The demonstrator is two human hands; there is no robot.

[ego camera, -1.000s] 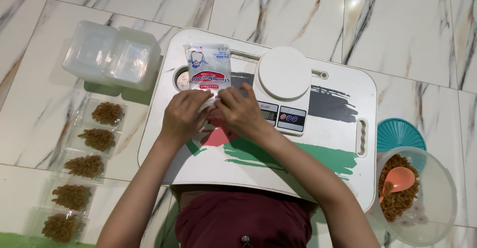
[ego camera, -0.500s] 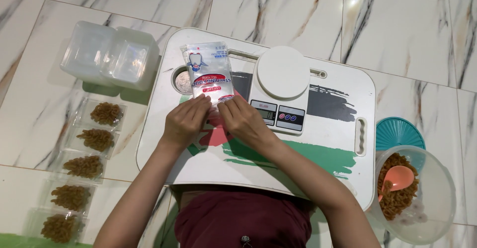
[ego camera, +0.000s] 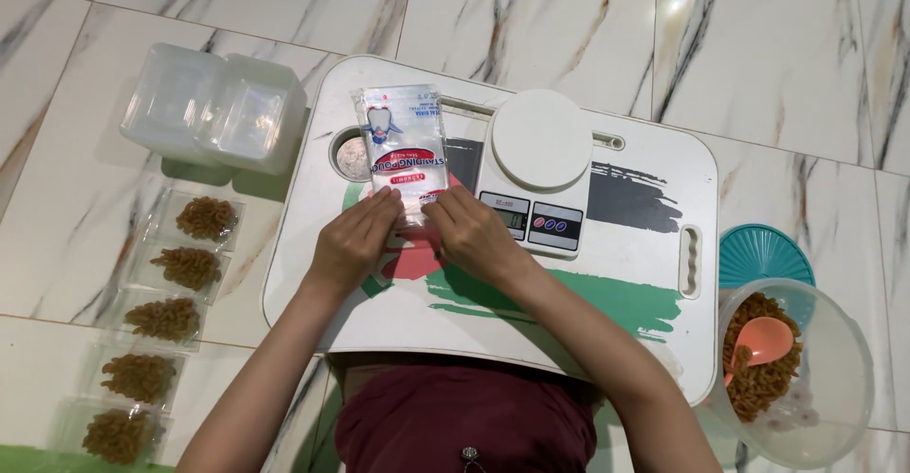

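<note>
A clear plastic stand-up pouch pack with a red and white printed label (ego camera: 402, 149) lies flat on a white lap tray painted with black, green and red brushstrokes (ego camera: 626, 274), its lower edge pinched between both hands. The left hand (ego camera: 353, 239) and right hand (ego camera: 471, 233) sit side by side just below the pack, fingers curled closed on its bottom end, thumbs and fingertips meeting there.

To the person's left, on the marbled floor tiles, five small clear bags of brown spiral snacks (ego camera: 156, 319) lie in a column, already filled. Above them stand two clear plastic lidded tubs (ego camera: 210, 113).

Just right of the pack, a white digital kitchen scale with a round platform (ego camera: 536, 172) rests on the tray, nothing on it. Far right, a clear round bowl (ego camera: 834, 378) holds more brown spirals and an orange plastic scoop (ego camera: 763, 340), beside a teal lid (ego camera: 763, 255). Judging from that, several portions look packed and plenty of snack remains to bag.
</note>
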